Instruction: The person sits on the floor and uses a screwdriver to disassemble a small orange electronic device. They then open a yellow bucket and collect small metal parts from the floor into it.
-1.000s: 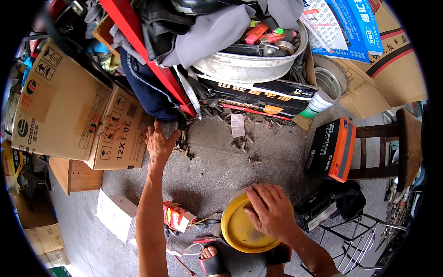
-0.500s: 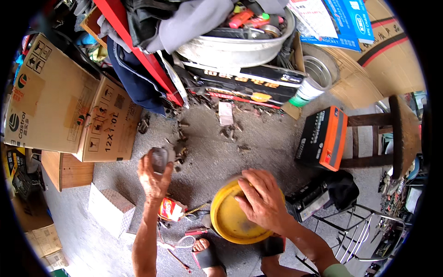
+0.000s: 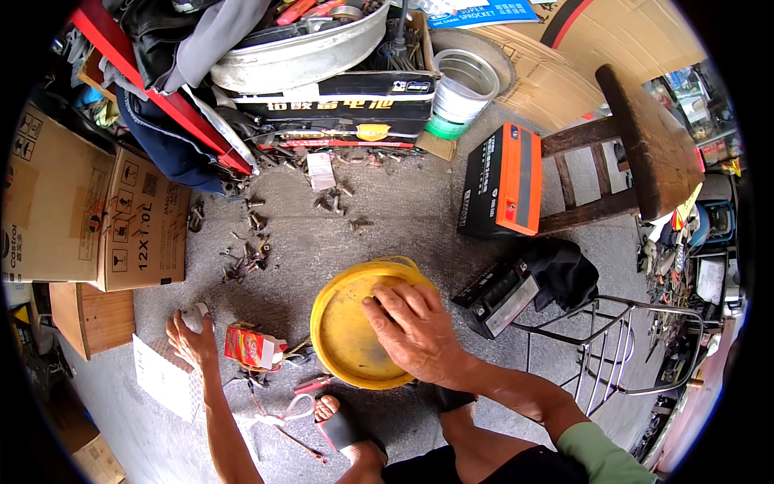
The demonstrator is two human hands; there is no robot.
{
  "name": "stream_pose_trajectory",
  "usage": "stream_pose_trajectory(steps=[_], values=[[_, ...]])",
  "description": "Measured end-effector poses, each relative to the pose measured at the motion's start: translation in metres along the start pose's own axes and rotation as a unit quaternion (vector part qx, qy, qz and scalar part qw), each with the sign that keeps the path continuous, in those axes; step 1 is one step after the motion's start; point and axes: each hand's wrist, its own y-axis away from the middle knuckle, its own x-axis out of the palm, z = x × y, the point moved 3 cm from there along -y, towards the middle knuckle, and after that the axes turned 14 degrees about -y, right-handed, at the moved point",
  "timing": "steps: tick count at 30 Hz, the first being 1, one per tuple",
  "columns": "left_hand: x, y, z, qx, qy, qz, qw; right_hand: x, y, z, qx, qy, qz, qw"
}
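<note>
Low at the left, my left hand point(image 3: 192, 343) grips a small clear-grey plastic container point(image 3: 193, 316), mostly covered by the fingers, above the end of a white patterned box point(image 3: 167, 377). My right hand point(image 3: 413, 332) hovers over or rests in a shallow round yellow basin point(image 3: 343, 327) in front of my feet; its fingers are loosely bent and slightly apart, with nothing visible in them. Whether they touch the basin's bottom cannot be told. Between the hands lies an opened red-and-yellow small carton point(image 3: 250, 347). Loose bolts and screws point(image 3: 251, 260) are scattered on the floor beyond.
A black-and-orange battery box point(image 3: 504, 181) stands by a wooden stool point(image 3: 645, 145) at the right. Nearer are a black battery point(image 3: 496, 302) and a metal rack point(image 3: 609, 355). Large cardboard cartons point(image 3: 141, 218) line the left; a metal pail point(image 3: 461, 89) stands at the back.
My left hand has moved left and nearer with the container, away from the scattered bolts to the white box. My right hand's fingers have bent over the basin. The whole view has shifted.
</note>
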Motion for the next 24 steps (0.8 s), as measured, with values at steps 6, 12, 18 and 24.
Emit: stream_pose_trajectory(steps=[6, 12, 18, 24], values=[[-0.089, 0.034, -0.085, 0.135, 0.352, 0.108, 0.92, 0.0, -0.002, -0.004, 0.033, 0.034, -0.008, 0.999], [-0.183, 0.099, -0.169, 0.306, 0.387, 0.092, 0.865, 0.016, -0.01, -0.019, -0.034, 0.109, -0.018, 0.993], [-0.17, 0.097, -0.169, 0.246, 0.405, 0.156, 0.867, 0.013, -0.007, -0.018, -0.158, 0.068, -0.049, 0.984], [-0.174, 0.1, -0.17, 0.319, 0.347, 0.013, 0.882, 0.007, -0.001, -0.008, -0.198, 0.017, 0.037, 0.979]])
